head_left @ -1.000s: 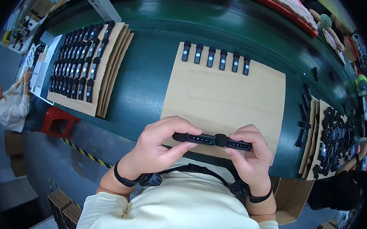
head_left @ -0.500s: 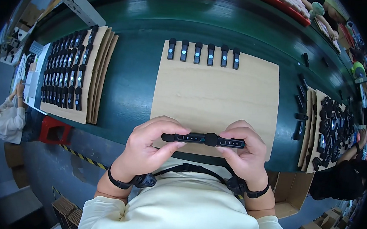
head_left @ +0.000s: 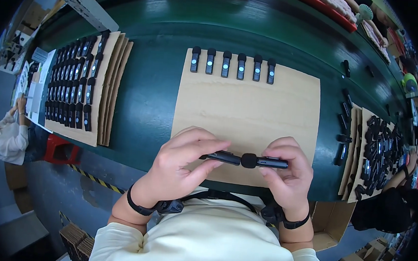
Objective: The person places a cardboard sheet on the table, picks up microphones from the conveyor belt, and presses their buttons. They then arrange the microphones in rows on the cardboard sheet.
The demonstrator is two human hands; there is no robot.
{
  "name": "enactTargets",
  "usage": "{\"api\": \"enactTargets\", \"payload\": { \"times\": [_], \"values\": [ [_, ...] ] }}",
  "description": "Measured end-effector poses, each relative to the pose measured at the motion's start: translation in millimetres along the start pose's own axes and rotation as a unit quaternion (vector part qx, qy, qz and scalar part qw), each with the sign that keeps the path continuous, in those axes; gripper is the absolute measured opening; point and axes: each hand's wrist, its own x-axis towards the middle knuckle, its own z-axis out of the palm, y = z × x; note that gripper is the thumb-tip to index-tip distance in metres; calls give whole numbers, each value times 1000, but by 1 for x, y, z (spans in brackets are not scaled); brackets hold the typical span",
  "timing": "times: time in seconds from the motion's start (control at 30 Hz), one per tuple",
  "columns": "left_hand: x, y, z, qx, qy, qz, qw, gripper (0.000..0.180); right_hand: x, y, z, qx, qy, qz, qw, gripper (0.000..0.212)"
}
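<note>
My left hand (head_left: 185,160) pinches a black clip-on microphone (head_left: 226,157) between thumb and fingers; its foam end is mostly hidden by the fingers. In my right hand (head_left: 289,167) is a second such microphone (head_left: 273,162), its round foam head (head_left: 249,160) pointing left, close to the tail of the first. Both are held level over the near edge of a brown cardboard sheet (head_left: 244,113), narrow sides up. Along the sheet's far edge lies a row of several like microphones (head_left: 226,66), foam heads away from me, each with a pale blue dot.
Stacked cardboard on the left (head_left: 106,89) bears rows of microphones. Loose microphones are heaped on cardboard (head_left: 381,147) at the right, with a few (head_left: 344,123) on the green table (head_left: 146,87) beside it. A person (head_left: 10,136) works at far left; another person's dark sleeve (head_left: 388,206) is at right.
Both microphones have been turned so their narrow sides now face up instead of the sides with small marks. My hands have shifted slightly right.
</note>
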Motion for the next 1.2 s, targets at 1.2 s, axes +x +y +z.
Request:
{"api": "enactTargets", "payload": {
  "times": [1.2],
  "values": [
    [84,-95,76,-372,-90,-128,915,23,99,43,-92,-379,-59,-64,921,28]
  ]
}}
